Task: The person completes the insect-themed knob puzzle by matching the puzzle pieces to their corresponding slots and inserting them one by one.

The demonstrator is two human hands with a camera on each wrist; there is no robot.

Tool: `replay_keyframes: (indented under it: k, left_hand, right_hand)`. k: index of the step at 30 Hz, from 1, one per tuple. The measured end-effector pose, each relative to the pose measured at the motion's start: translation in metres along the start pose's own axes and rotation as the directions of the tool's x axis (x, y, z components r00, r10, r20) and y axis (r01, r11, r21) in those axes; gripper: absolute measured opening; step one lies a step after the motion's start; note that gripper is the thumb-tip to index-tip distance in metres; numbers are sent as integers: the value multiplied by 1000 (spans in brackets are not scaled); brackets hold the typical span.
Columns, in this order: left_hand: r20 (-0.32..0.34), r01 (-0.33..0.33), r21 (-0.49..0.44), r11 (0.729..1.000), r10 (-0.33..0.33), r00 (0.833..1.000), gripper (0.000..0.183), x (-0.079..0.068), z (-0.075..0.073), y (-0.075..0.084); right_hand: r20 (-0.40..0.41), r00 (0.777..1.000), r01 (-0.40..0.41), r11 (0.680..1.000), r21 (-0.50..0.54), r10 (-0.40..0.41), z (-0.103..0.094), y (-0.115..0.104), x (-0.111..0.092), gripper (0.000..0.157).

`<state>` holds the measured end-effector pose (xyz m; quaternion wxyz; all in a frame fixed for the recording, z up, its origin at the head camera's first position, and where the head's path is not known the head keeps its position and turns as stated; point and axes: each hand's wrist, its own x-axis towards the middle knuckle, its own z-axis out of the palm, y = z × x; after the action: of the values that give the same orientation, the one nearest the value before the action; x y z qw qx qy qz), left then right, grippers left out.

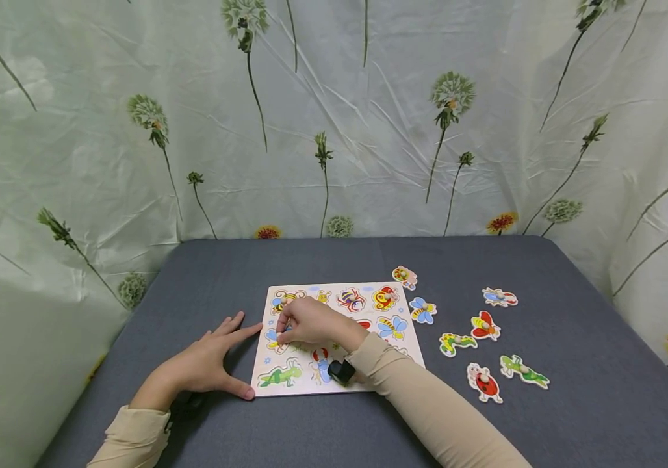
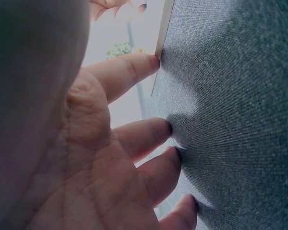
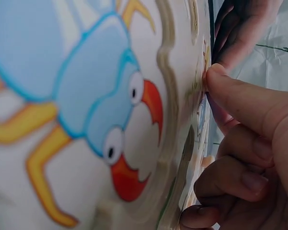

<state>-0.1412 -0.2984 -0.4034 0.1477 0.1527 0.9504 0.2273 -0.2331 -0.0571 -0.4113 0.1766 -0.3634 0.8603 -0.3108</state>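
A pale wooden puzzle board (image 1: 288,392) printed with insects lies on the table. At its left side, my right hand (image 1: 313,322) pinches a small blue-winged puzzle piece (image 1: 272,336) between thumb and forefinger, close to the board's surface. The fingers hide much of that piece. My left hand (image 1: 208,361) is spread, its thumb and index fingertips against the board's left edge. In the left wrist view, the other fingertips of the left hand (image 2: 110,163) rest on the cloth. The blue beetle picture (image 3: 101,105) fills the near part of the right wrist view.
Right of the board lie several loose knobbed pieces: a ladybug (image 1: 484,383), a grasshopper (image 1: 524,372), a caterpillar (image 1: 457,343), a red-winged insect (image 1: 485,325), a blue-winged insect (image 1: 423,311) and a snail-like one (image 1: 405,277). A flowered curtain (image 1: 381,130) hangs behind the grey-clothed table (image 1: 223,266).
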Motion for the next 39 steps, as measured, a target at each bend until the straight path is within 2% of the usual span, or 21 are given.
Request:
replay_keyframes:
  k: [7,16,29,39]
  left_hand:
    - [6,9,-10,1000,-9,1000,121,1,0,0]
    - [0,3,-28,1000,-3,1000,120,2,1,-3]
    - [-5,-3,-24,1000,2,1000,118,3,1,-3]
    - [-8,-8,-29,1000,8,1000,117,4,1,-4]
  right_hand:
    - [-24,999,-32,999,-23,32,1,-4,-1,7]
    - [-55,994,-93,996,-6,92,4,-8,-3,8]
    - [-51,993,-102,994,41,104,-3,-5,-11,8]
    - [-51,994,-97,994,55,100,-15,9,-23,6]
